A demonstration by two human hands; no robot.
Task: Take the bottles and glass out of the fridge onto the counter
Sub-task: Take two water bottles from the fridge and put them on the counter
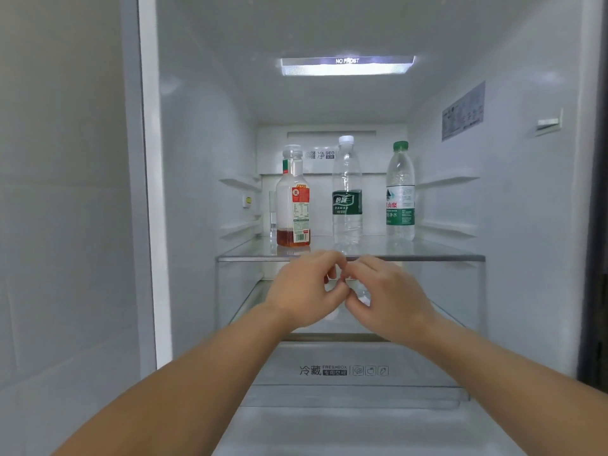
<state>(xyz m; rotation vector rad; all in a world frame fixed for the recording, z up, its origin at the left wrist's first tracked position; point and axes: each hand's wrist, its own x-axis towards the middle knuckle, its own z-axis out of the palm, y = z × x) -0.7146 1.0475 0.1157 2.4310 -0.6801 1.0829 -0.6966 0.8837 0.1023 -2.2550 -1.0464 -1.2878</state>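
Observation:
Three bottles stand upright on the fridge's glass shelf. At the left is a tea bottle with a red label and a little amber liquid. In the middle is a clear water bottle with a white cap and dark green label. At the right is a green-capped water bottle. A clear glass stands just left of the tea bottle, partly hidden by it. My left hand and my right hand hover together just below the shelf's front edge. Their fingers are loosely curled, fingertips touching each other, and they hold nothing.
Below the shelf sits a lower glass shelf and a freshbox drawer with printed icons. A white wall panel is at the left and a dark edge at the far right. Side rails line both inner walls.

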